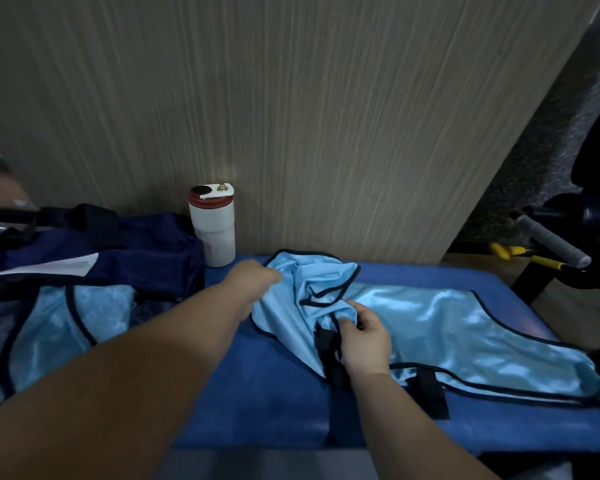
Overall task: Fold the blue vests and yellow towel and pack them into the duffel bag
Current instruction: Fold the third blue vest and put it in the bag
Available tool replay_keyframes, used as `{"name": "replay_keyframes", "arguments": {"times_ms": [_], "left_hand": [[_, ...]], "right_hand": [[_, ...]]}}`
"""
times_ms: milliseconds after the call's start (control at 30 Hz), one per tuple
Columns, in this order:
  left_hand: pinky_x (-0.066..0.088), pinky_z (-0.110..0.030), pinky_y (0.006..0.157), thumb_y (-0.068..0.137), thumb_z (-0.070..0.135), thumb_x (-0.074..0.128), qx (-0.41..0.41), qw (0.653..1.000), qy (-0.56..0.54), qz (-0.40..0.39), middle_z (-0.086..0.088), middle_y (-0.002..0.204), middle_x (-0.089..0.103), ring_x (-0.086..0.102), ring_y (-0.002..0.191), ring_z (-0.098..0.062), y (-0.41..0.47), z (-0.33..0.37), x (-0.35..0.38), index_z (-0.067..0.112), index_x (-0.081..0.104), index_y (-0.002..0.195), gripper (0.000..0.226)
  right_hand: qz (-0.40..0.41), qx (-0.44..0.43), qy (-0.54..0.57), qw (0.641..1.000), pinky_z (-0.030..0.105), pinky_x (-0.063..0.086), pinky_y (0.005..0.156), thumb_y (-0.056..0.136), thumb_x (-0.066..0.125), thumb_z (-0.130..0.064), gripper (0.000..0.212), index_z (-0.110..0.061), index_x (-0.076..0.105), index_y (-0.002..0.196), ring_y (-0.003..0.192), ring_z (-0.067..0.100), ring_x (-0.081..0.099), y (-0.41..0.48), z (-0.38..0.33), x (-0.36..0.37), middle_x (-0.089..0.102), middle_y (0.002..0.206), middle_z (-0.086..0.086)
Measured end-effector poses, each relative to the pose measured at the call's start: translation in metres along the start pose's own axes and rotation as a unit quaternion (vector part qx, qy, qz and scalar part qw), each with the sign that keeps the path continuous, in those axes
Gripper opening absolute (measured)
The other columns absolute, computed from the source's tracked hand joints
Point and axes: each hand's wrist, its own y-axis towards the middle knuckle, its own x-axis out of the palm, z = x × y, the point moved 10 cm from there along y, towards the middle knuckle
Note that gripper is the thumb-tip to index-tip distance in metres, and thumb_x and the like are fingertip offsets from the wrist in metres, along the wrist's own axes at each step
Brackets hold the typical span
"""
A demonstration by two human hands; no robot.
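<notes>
Blue vest (430, 327), gripped (left hand (253, 278), right hand (362, 341))

Likely a gym corner — padded blue bench (274, 393), taped equipment handle (551, 242).

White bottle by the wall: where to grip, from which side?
Probably grip the white bottle round its plain cylindrical body, below the red collar, from the front right. It stands upright against the wall panel, with the duffel bag close on its left; the lid's lever and knob look poor to hold. The left hand and right hand both grip the blue vest.
</notes>
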Motion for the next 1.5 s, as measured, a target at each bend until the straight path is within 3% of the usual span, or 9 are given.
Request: {"name": "replay_keyframes", "arguments": {"times_ms": [233, 367, 500, 667, 933, 1067, 1200, 1333, 1500], "left_hand": [[0.045, -0.033, 0.068, 0.09, 0.018, 0.053, 0.04, 0.946, 0.304, 0.101, -0.014, 0.11, 0.055, 0.056, 0.096, -0.028, -0.016, 0.024, -0.04, 0.003, 0.046, 0.118, 0.032], [0.041, -0.037, 0.087, 0.088, 0.037, 0.056, 0.156, 0.891, 0.392, 0.166, -0.002, 0.119, 0.048, 0.044, 0.114, -0.027, -0.038, 0.037, -0.032, 0.022, 0.049, 0.111, 0.028], [0.042, -0.032, 0.076, 0.094, 0.049, 0.045, 0.128, 0.951, 0.278, 0.043, -0.003, 0.093, 0.063, 0.059, 0.098, -0.025, -0.036, 0.021, 0.005, 0.02, 0.05, 0.081, 0.032], [0.057, -0.039, 0.077, 0.089, 0.04, 0.063, -0.018, 0.996, -0.087, -0.027, -0.008, 0.106, 0.065, 0.065, 0.096, -0.026, -0.031, -0.023, 0.026, 0.011, 0.049, 0.121, 0.045], [0.046, -0.034, 0.078, 0.094, 0.023, 0.052, 0.078, 0.98, 0.106, 0.148, -0.012, 0.101, 0.063, 0.057, 0.089, -0.029, -0.025, -0.004, -0.042, 0.005, 0.06, 0.105, 0.023], [0.043, -0.037, 0.082, 0.094, 0.021, 0.048, 0.107, 0.965, 0.115, 0.211, -0.015, 0.116, 0.059, 0.053, 0.097, -0.031, -0.022, 0.003, -0.077, 0.012, 0.054, 0.12, 0.028], [0.041, -0.048, 0.096, 0.089, 0.031, 0.054, 0.175, 0.933, 0.174, 0.263, -0.014, 0.126, 0.052, 0.046, 0.116, -0.036, -0.033, 0.019, -0.082, 0.016, 0.05, 0.127, 0.041], [0.035, -0.047, 0.104, 0.068, 0.066, 0.052, 0.229, 0.913, 0.305, 0.141, 0.004, 0.135, 0.046, 0.039, 0.128, -0.025, -0.038, 0.023, -0.034, 0.033, 0.043, 0.134, 0.074], [0.01, -0.034, 0.116, 0.088, 0.033, 0.054, 0.348, 0.776, 0.526, 0.003, 0.01, 0.156, 0.022, 0.019, 0.144, -0.016, -0.046, 0.001, 0.02, 0.036, 0.027, 0.148, 0.066]], "right_hand": [[-0.068, -0.041, -0.073, 0.994, 0.017, 0.043, 0.052, 0.088, 0.063, -0.023, 0.017, -0.015, 0.058, 0.074, 0.053, 0.008, 0.049, -0.005, -0.028, 0.021, 0.057, 0.06, -0.003], [-0.128, -0.08, -0.07, 0.986, 0.024, 0.042, 0.059, 0.086, 0.066, -0.023, 0.024, -0.025, 0.053, 0.065, 0.054, 0.007, 0.044, -0.022, -0.035, 0.042, 0.05, 0.056, -0.009], [-0.156, -0.153, -0.088, 0.972, 0.025, 0.046, 0.068, 0.08, 0.066, -0.032, 0.016, -0.037, 0.057, 0.067, 0.062, 0.002, 0.049, -0.035, -0.041, 0.055, 0.055, 0.063, -0.012], [-0.186, -0.232, -0.131, 0.946, 0.017, 0.044, 0.074, 0.076, 0.061, -0.04, 0.009, -0.041, 0.055, 0.069, 0.078, 0.003, 0.056, -0.049, -0.051, 0.059, 0.061, 0.079, -0.013], [-0.22, -0.239, -0.203, 0.924, 0.026, 0.048, 0.093, 0.08, 0.057, -0.028, 0.033, -0.051, 0.043, 0.1, 0.105, 0.0, 0.06, -0.06, -0.054, 0.059, 0.063, 0.104, -0.021], [-0.256, -0.368, -0.342, 0.826, 0.031, 0.041, 0.088, 0.075, 0.046, -0.004, 0.053, -0.036, 0.047, 0.118, 0.101, 0.028, 0.058, -0.089, -0.07, 0.079, 0.068, 0.109, 0.001], [-0.319, -0.491, -0.434, 0.685, 0.04, 0.033, 0.092, 0.067, 0.063, -0.004, 0.054, -0.024, 0.06, 0.117, 0.11, 0.023, 0.047, -0.125, -0.064, 0.109, 0.068, 0.108, 0.0], [-0.294, -0.503, -0.365, 0.727, 0.037, 0.032, 0.093, 0.069, 0.049, -0.016, 0.029, -0.022, 0.069, 0.09, 0.103, 0.017, 0.051, -0.127, -0.071, 0.103, 0.069, 0.09, -0.002], [-0.115, -0.461, -0.34, 0.812, 0.036, 0.049, 0.08, 0.07, 0.048, -0.026, 0.017, -0.027, 0.06, 0.082, 0.081, 0.017, 0.06, -0.092, -0.087, 0.066, 0.066, 0.079, -0.006]]}}
